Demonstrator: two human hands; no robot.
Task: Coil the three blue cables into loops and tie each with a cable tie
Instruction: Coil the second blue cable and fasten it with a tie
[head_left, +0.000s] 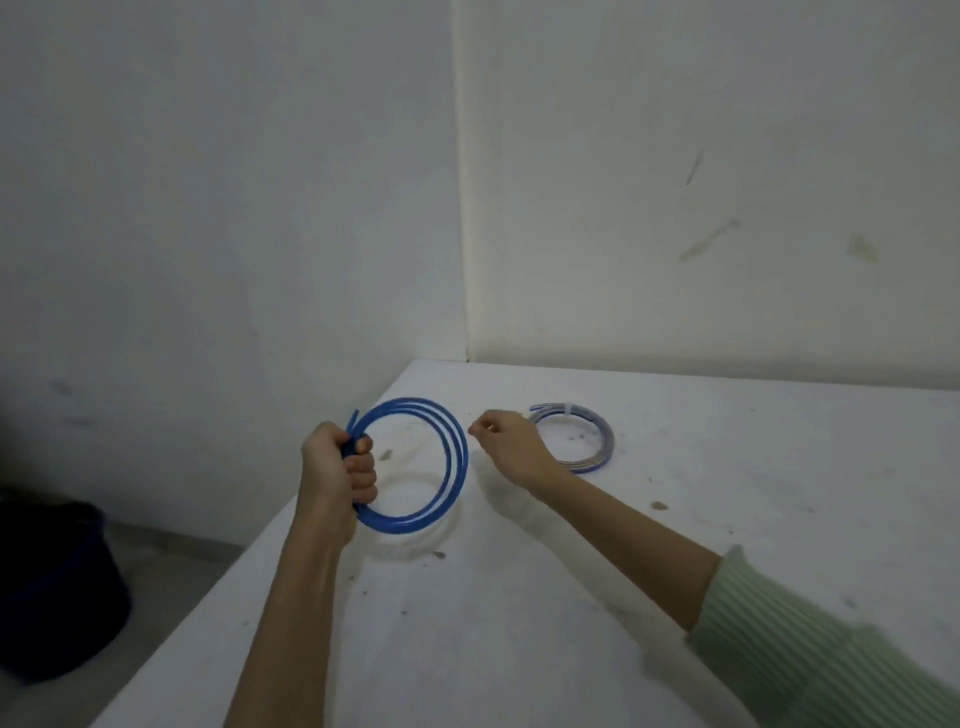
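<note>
My left hand (340, 467) grips a blue cable coil (452, 457) of about three loops, held upright just above the white table (727, 519) near its left edge. A short cable end sticks up above my fist. My right hand (511, 441) hovers just right of the coil with thumb and fingers pinched together; whether something thin sits between them is too small to tell. Behind that hand a second blue coil (597, 441) lies flat on the table, bound at its far side by a white cable tie (570, 410). Faint thin strands lie on the table under the held coil.
The table sits in a corner between two pale walls (675, 208). Its left edge runs diagonally past my left forearm. A dark blue bin (52, 587) stands on the floor at the lower left. Small dark specks dot the tabletop.
</note>
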